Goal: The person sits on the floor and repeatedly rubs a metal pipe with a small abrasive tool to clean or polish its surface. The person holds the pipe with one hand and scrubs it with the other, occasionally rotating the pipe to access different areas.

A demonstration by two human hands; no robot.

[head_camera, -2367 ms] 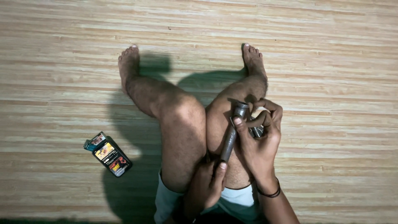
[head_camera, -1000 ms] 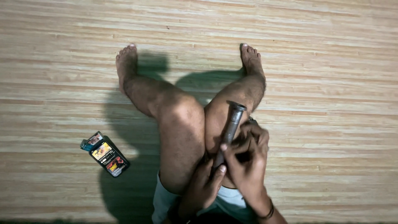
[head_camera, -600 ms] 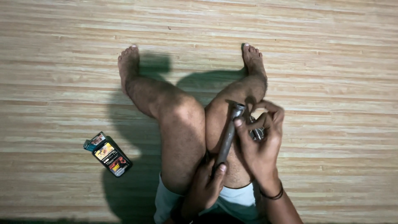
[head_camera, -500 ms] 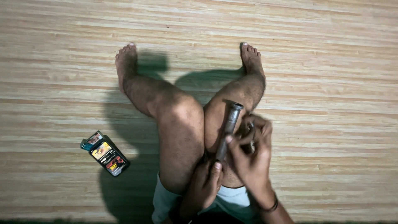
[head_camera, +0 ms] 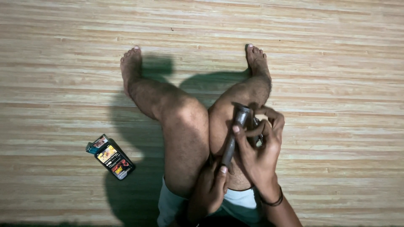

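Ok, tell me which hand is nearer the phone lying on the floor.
Left. The left hand grips the lower end of the dark tube, closer to the phone; the right hand is on the tube's far side.

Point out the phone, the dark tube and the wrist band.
phone (head_camera: 114,160): head view, middle of its lit screen.
dark tube (head_camera: 234,133): head view, mid-shaft between the two hands.
wrist band (head_camera: 272,201): head view, dark band across the right wrist.

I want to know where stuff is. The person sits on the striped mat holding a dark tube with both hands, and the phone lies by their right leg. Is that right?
Not quite. The head view shows the phone on the mat beside the left leg, not the right. The rest holds: left hand and right hand both grip the dark tube.
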